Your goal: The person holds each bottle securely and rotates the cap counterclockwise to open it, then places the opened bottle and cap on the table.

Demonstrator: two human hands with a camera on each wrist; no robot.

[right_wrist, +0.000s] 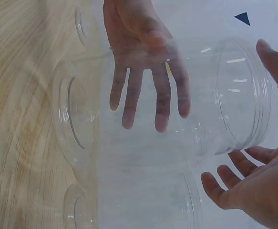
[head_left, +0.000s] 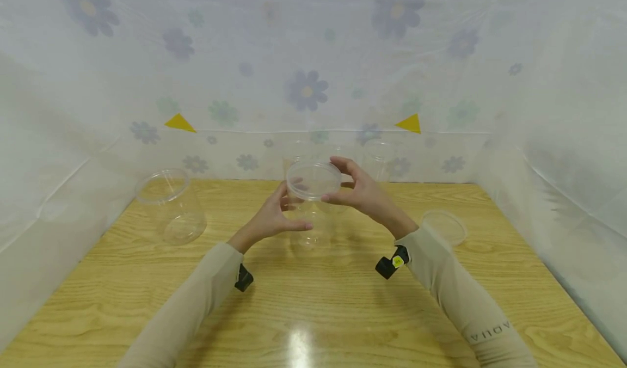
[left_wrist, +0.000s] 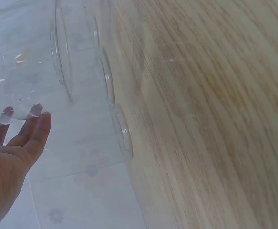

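Observation:
A clear plastic jar (head_left: 311, 204) stands upright on the wooden table (head_left: 313, 302) in the middle of the head view. My left hand (head_left: 286, 210) lies against its left side, thumb towards me and straight fingers spread on the far wall, as they show through the plastic in the right wrist view (right_wrist: 143, 57). My right hand (head_left: 343, 185) grips the jar's round top rim (head_left: 313, 178) between thumb and curled fingers. In the right wrist view the jar (right_wrist: 167, 105) fills the frame, with that thumb (right_wrist: 274, 59) above its threaded mouth and the fingers (right_wrist: 224, 188) below.
Another clear jar (head_left: 168, 204) stands at the left of the table. A clear lid (head_left: 443, 226) lies at the right, beside my right forearm. Several more clear jars (head_left: 377, 158) line the back edge against the flowered plastic sheet (head_left: 306, 90), which walls in three sides.

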